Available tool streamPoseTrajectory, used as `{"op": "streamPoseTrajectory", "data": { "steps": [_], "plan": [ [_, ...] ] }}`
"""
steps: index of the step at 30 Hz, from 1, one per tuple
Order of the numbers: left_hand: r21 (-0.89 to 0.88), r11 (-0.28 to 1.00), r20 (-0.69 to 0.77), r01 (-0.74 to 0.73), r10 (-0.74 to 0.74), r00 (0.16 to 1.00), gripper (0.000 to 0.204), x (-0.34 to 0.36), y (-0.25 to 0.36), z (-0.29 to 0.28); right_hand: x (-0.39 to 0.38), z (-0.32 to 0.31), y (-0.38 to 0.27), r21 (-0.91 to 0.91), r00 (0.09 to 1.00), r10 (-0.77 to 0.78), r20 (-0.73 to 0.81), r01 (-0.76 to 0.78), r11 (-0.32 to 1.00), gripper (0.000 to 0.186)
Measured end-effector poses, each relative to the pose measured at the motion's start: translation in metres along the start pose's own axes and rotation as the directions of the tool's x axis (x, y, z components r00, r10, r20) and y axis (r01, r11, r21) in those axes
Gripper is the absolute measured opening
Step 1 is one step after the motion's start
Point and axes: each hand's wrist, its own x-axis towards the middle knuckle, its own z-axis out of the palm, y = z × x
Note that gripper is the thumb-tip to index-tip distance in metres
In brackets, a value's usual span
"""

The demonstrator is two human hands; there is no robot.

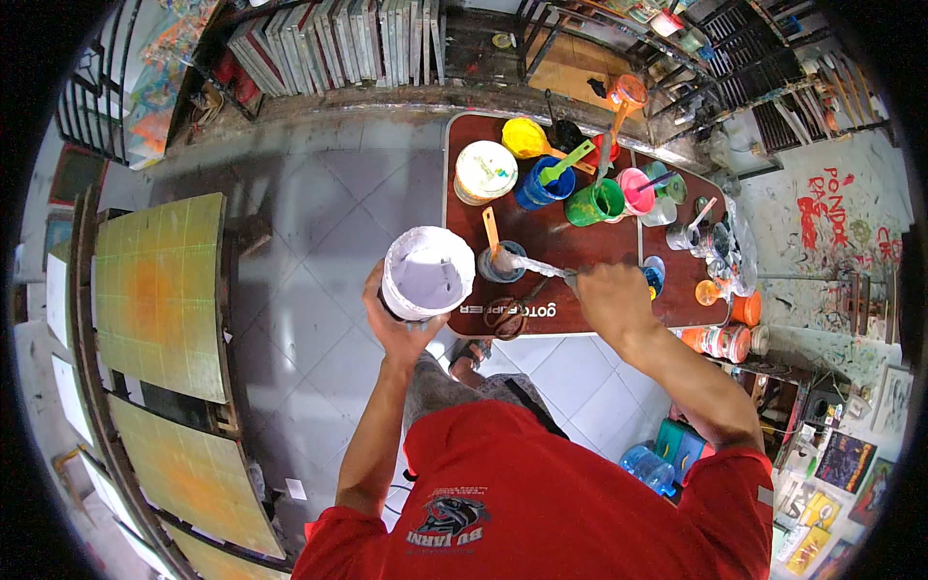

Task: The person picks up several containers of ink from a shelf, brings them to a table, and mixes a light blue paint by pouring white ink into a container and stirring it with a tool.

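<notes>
My left hand (398,329) is wrapped round a white tub (418,290), tilted so that its pale, whitish paint (430,274) shows inside. My right hand (617,302) grips the handle end of a spatula (539,266) coated with pale paint. The spatula's tip reaches over a small grey-blue cup (500,275) on the table; whether it touches the cup cannot be made out. An orange-handled stirrer (491,230) stands in that cup.
Tubs of paint crowd the dark red table (570,251): blue (537,191), green (590,208), pink (634,190) and a pale-lidded bucket (485,174). Orange-capped jars (720,341) stand by its right edge. Stained screen panels (159,295) line the left; frames (338,43) stand behind.
</notes>
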Motion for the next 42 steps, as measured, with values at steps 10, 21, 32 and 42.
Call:
{"op": "streamPoseTrajectory", "data": {
  "steps": [10,21,32,42],
  "plan": [
    [0.008,1.000,-0.011,-0.013,0.013,1.000,0.098,0.000,-0.008,-0.003,0.010,0.005,-0.003,0.002,0.999,-0.035,0.015,0.035,0.999,0.014],
    [0.041,0.999,-0.030,-0.002,0.003,1.000,0.098,0.005,-0.006,-0.006,0.011,0.003,-0.003,0.012,0.998,-0.063,-0.015,0.063,0.998,0.015],
    [0.071,0.995,-0.038,-0.070,0.073,0.997,0.101,0.009,-0.003,-0.012,0.009,0.017,-0.008,-0.007,0.999,-0.033,-0.020,0.033,0.999,0.014],
    [0.071,0.997,-0.038,-0.018,0.021,0.999,0.102,0.005,-0.003,-0.013,0.000,0.010,-0.011,-0.007,0.998,-0.063,0.010,0.063,0.998,0.015]
  ]
}}
